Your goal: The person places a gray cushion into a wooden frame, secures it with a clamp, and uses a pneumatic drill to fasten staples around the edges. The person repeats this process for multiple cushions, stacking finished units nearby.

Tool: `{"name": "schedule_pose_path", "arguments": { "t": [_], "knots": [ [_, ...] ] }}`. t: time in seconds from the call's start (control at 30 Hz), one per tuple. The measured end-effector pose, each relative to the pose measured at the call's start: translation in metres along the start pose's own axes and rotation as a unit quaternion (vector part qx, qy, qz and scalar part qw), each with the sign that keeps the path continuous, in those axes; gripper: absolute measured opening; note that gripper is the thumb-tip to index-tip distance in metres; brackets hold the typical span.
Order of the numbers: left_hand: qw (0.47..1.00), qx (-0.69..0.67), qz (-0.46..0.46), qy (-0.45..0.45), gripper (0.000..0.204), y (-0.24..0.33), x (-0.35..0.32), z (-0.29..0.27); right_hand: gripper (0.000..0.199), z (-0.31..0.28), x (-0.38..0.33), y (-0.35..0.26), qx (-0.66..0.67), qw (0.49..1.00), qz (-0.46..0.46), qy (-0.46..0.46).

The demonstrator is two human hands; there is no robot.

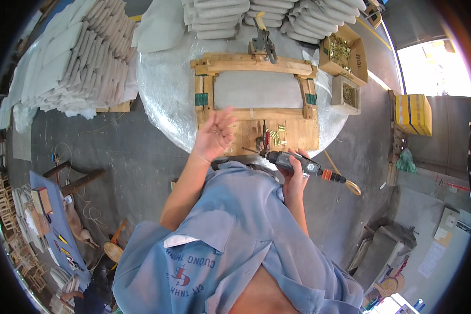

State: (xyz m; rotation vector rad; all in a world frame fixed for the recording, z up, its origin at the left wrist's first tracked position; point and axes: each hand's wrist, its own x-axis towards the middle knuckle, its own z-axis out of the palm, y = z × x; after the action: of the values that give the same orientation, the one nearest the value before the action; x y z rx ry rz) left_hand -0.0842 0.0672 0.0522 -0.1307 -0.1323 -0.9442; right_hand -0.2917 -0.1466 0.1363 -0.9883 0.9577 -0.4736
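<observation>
My right hand [295, 175] is wrapped round a black air-powered driver [298, 163], its long thin bit pointing left and an orange fitting at its rear. My left hand [216, 137] hovers palm up by the near left corner of a wooden frame [256, 112]; its fingers are apart and slightly blurred. A pale grey padded panel [259, 89] lies inside the frame. Several small brass-coloured fittings [276, 137] lie on the wooden board [303, 133] in front, beside a red-and-dark metal clamp part [264, 137]. A toggle clamp [262, 46] stands at the frame's far side.
The round table [162, 104] is covered in clear plastic wrap. Stacked pale padded panels [214, 15] line its far edge, with a taller stack [78, 63] at left. A carton [358, 55] and a smaller box [345, 95] of metal fittings stand right. A hose [352, 187] trails from the driver.
</observation>
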Motion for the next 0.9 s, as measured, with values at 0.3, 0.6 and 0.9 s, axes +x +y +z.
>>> {"name": "schedule_pose_path", "arguments": {
  "t": [0.3,0.6,0.9],
  "knots": [
    [0.949,0.182,0.089,0.242,0.033,0.044,-0.072,0.025,0.055,-0.002,-0.002,0.011,-0.083,0.996,-0.026,0.001],
    [0.807,0.285,0.088,0.51,0.019,0.008,-0.086,-0.015,0.05,0.003,0.016,0.037,-0.143,0.966,-0.212,-0.049],
    [0.793,0.362,-0.001,0.49,0.022,-0.022,-0.069,-0.034,0.045,0.004,0.015,0.046,-0.177,0.954,-0.237,-0.047]
  ]
}}
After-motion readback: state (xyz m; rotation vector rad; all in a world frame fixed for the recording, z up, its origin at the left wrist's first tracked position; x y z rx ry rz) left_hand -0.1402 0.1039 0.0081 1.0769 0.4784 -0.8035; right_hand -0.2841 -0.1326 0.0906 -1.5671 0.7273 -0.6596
